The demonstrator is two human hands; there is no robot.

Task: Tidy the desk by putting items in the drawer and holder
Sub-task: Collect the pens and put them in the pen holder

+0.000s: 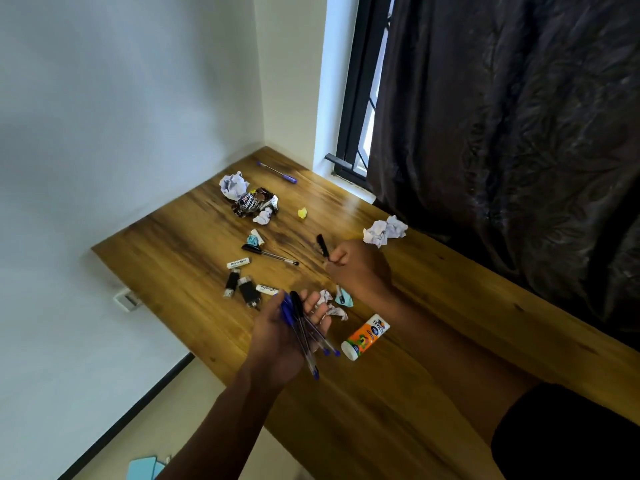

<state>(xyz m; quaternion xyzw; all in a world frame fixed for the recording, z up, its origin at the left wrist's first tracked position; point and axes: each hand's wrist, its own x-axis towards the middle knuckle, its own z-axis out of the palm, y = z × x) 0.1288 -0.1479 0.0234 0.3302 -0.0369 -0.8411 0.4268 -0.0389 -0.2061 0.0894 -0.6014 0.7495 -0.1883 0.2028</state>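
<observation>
Left hand (284,327) has its fingers (313,301) curled loosely around a bundle of pens (304,332), mostly blue-capped with one black cap among them, the tips fanning out below the palm over the bench (433,393). Right hand (356,265) is further out, fingers pinched on a black pen (322,245) whose capped end sticks up and away from the knuckles (can't tell if it's touching the wood or just lifted). Right under that wrist there's a small crumpled white paper (330,304) and a teal scrap (344,299) with something dark on it, too small to make out. Just beside those lies an orange glue tube (365,337) on its side, white cap toward the near edge. Left of the hands sit two black flash drives (240,289) and two little white labelled erasers (239,263), close together. Past them a black pen lies flat (270,254), with another teal-and-white bit (254,239) just beyond. Further back: a shiny dark snack wrapper (254,202), a white paper ball (234,185) touching it, a tiny yellow wad (302,213), and a purple pen (277,172) near the far corner. A bigger paper ball (384,231) sits off by the dark curtain (502,133). No drawer or holder is in view from here.
</observation>
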